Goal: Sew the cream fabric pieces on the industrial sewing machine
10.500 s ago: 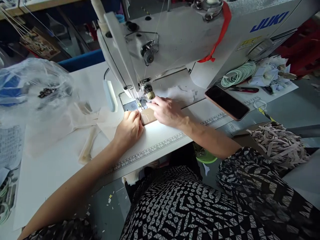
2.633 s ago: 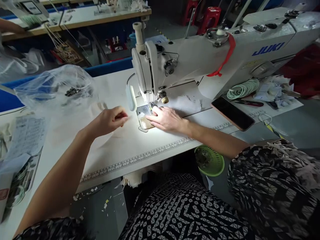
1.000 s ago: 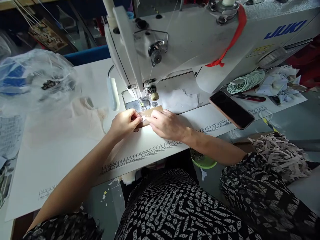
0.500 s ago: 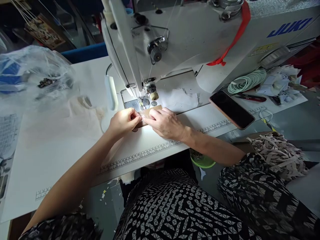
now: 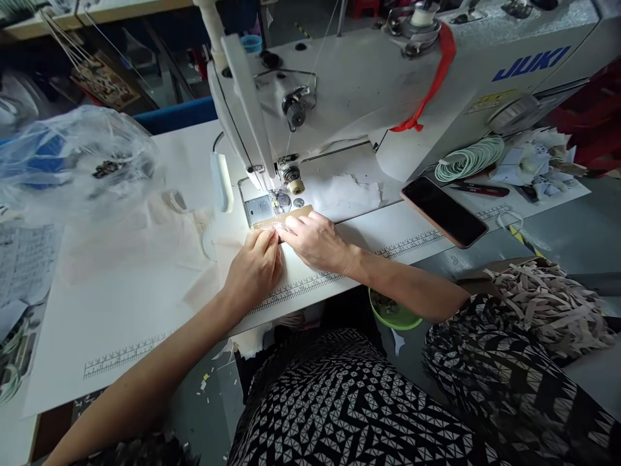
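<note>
In the head view, my left hand [image 5: 256, 264] is closed, its fingertips pressed together on a small piece of thin pale fabric [image 5: 279, 226]. My right hand [image 5: 316, 242] pinches the same piece from the right, and the two hands' fingertips almost meet. Just beyond the fingers, a brown strip [image 5: 301, 212] lies on the table in front of the presser foot [image 5: 275, 200] of the sewing machine [image 5: 349, 97]. The fabric's edges are mostly covered by my fingers.
Left on the white table [image 5: 121, 310] are sheer pale fabric [image 5: 136, 233] and a clear plastic bag [image 5: 77, 149]. To the right lie a phone [image 5: 444, 210], coiled pale green cord [image 5: 470, 157] and a red-handled tool [image 5: 480, 189]. A green bin [image 5: 395, 314] stands below the table edge.
My left hand has turned and come nearer the table's front edge, its fingers now bunched beside the right hand's. The right hand stays nearly in place. The camera view has shifted slightly.
</note>
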Demonstrator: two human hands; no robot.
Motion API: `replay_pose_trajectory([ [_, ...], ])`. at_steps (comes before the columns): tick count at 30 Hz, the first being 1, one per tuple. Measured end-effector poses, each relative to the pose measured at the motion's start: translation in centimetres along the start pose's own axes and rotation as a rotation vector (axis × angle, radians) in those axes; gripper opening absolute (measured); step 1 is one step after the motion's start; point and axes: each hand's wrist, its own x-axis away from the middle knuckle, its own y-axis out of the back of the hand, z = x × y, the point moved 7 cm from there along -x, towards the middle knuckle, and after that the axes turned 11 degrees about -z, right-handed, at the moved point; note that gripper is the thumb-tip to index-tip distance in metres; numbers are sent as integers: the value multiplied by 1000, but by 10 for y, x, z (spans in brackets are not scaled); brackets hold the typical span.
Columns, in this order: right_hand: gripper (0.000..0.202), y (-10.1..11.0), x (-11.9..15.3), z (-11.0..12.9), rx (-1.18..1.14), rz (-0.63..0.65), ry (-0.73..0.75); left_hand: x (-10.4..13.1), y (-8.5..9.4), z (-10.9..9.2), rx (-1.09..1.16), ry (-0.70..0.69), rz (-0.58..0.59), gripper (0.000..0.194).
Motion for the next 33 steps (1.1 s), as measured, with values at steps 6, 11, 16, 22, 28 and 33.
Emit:
replay_pose_trajectory([
  [6, 31, 0, -4, -18, -27, -53, -110, -11, -1, 14, -22, -117, 4, 40],
  [11, 31, 0, -2, -43, -9, -101, -241, -22, -12, 31, -58, -178, 29, 43],
  [16, 34, 0, 1, -48, -1, -96, -247, -29, -21, 46, -12, -132, 53, 44],
  [22, 35, -6, 1, -49, -11, -49, -252, -33, -21, 49, -23, -171, 44, 43],
  [28, 31, -6, 2, -48, -21, -27, -262, -33, -21, 49, -12, -158, 39, 43],
  [33, 32, -5, 2, -49, -57, -11, -300, -36, -19, 48, 40, -141, 88, 42],
])
